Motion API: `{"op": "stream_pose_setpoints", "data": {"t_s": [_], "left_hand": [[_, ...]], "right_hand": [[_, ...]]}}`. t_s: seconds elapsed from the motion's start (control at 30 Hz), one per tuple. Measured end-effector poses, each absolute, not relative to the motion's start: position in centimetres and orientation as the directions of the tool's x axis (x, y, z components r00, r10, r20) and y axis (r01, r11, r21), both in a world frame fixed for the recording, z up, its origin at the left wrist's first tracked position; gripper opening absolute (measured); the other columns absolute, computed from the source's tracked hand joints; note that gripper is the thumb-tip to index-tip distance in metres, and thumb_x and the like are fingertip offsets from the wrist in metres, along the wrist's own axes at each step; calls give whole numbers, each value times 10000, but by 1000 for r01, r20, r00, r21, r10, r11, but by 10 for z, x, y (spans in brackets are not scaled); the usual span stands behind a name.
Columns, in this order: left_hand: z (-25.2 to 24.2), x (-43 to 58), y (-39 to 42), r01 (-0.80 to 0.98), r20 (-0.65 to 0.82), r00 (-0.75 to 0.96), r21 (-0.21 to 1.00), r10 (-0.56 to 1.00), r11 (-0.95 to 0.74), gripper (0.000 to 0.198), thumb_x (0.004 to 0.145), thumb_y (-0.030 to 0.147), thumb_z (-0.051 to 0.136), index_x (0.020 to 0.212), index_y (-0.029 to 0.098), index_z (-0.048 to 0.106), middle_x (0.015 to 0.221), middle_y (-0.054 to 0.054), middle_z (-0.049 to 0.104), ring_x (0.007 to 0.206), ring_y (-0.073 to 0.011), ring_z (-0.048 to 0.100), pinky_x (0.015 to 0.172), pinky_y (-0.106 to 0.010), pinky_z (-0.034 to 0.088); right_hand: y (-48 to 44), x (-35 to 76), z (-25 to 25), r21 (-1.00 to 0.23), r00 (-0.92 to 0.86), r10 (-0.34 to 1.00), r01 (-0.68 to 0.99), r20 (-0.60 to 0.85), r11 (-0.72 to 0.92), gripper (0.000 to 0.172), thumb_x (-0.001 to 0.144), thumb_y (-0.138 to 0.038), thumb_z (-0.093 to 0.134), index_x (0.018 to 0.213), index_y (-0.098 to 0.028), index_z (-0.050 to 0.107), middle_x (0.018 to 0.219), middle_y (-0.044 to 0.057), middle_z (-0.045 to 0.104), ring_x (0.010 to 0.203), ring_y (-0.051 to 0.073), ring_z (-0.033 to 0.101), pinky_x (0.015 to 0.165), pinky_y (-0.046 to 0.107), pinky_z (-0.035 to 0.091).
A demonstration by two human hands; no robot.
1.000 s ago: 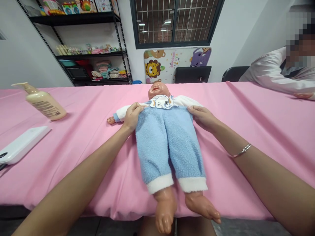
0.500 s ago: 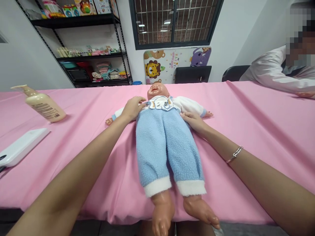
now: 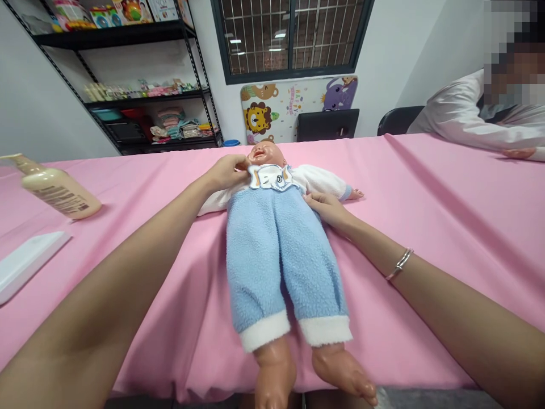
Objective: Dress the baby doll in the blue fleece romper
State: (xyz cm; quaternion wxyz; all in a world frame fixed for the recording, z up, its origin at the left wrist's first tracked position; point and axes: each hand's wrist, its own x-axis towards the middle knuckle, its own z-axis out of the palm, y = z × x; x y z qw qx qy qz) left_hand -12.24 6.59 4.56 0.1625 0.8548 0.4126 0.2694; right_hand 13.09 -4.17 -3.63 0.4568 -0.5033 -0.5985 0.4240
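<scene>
A baby doll (image 3: 267, 152) lies on its back, feet toward me, in light blue fleece overalls (image 3: 255, 244) with white cuffs and a white-sleeved top (image 3: 321, 179). My left hand (image 3: 227, 171) is at the doll's shoulder on the left, thumb and fingers closed on the edge of the clothing beside the white animal-face bib (image 3: 270, 177). At the doll's waist on the other side, my right hand (image 3: 327, 207) has its fingers bent against the side of the overalls, pinching the cloth. Its fingertips are partly hidden.
A pink cloth (image 3: 426, 238) covers the table. On the left are a tilted-looking pump bottle (image 3: 62, 192) and a white device (image 3: 32, 261). A person in white sleeves (image 3: 451, 108) sits at the far right. Behind stand a black shelf (image 3: 114, 35) and a dark laptop-like panel (image 3: 327, 125).
My left hand has moved up from the doll's upper chest side to the collar beside its chin. My right hand stays at the waist. The view has shifted slightly right.
</scene>
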Motion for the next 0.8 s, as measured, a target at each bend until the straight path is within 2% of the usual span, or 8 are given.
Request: {"op": "stream_pose_setpoints", "data": {"t_s": [0.1,0.2,0.3,0.37,0.47,0.57,0.7,0.8], "left_hand": [[41,-127,65,722,449,475,293,757,-627,112,793,130,523,855,178,603,869,-46,643,814,-191,583,758,-298,433],[39,-130,66,812,374,528,41,762,-582,93,808,158,537,833,194,618,917,-63,624,866,-224,571,763,-309,407],[36,-131,73,835,266,540,-55,798,-547,102,804,175,550,785,198,647,896,-68,603,868,-238,569,760,-306,399],[33,-130,84,853,175,521,-80,835,-516,127,774,149,550,731,204,657,796,-61,581,814,-242,569,752,-316,399],[27,-128,104,890,34,450,-91,892,-446,145,685,101,555,623,205,634,614,-37,505,681,-238,550,724,-339,405],[22,-127,121,920,-7,389,-45,921,-389,132,619,93,576,550,202,607,536,-22,465,640,-235,541,728,-350,419],[18,-127,124,908,125,386,123,914,-401,133,634,106,569,615,215,641,574,-30,526,723,-246,568,785,-352,425],[18,-127,116,881,228,308,297,924,-367,109,678,140,569,690,205,656,649,-50,584,758,-247,570,795,-358,426]], "right_hand": [[-42,130,-36,-968,-66,993,225,102,114,677,559,-836,643,625,-190,453,605,-23,388,575,108,309,551,277,225],[-42,130,-36,-964,-58,994,241,98,109,644,601,-802,650,622,-193,440,609,-20,371,573,109,301,546,278,215],[-41,130,-38,-963,-62,990,232,127,138,638,622,-794,645,615,-192,431,613,-23,354,575,105,286,545,277,204],[-40,131,-40,-962,-65,989,229,135,146,646,622,-809,633,624,-190,447,617,-24,356,572,103,281,541,278,198],[-39,132,-41,-959,-66,989,242,134,146,660,617,-828,621,626,-188,458,617,-26,351,562,97,265,531,280,185],[-40,131,-39,-958,-66,989,251,130,142,691,593,-860,604,607,-190,435,606,-27,345,557,94,260,528,277,180],[-40,129,-36,-959,-77,988,242,135,149,700,571,-871,606,591,-195,423,596,-26,343,560,102,279,525,276,194],[-41,126,-35,-964,-57,977,163,205,212,605,639,-757,675,617,-194,454,625,-15,391,592,116,331,544,280,237]]}}
